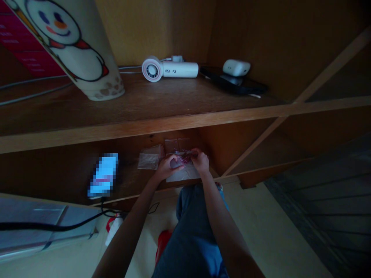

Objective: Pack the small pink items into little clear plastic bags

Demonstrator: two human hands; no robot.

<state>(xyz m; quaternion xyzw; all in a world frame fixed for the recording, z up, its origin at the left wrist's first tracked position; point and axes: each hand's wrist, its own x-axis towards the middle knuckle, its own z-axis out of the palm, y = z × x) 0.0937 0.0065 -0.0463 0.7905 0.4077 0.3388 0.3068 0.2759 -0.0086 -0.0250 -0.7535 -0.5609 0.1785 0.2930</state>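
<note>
A small cluster of dark red and pink pieces [184, 158], too small to name, lies between my hands on the lower shelf. Beneath it is a pale sheet or plastic bag [183, 174]. My left hand [167, 168] rests at the cluster's left side, thumb and forefinger apart, with no object visible between them. On the other side, my right hand [200, 160] has its fingers curled and pressed together at the cluster; what they pinch is hidden. Clear plastic bags [149, 159] lie just left of my left hand.
A lit phone [103, 175] stands at the lower shelf's left, near a black cable [58, 227]. Above the hands runs the upper shelf's edge [145, 129]. It bears a snowman-print cup [84, 58], a white handheld fan [171, 70], a white case [236, 67] and a dark flat object [232, 82].
</note>
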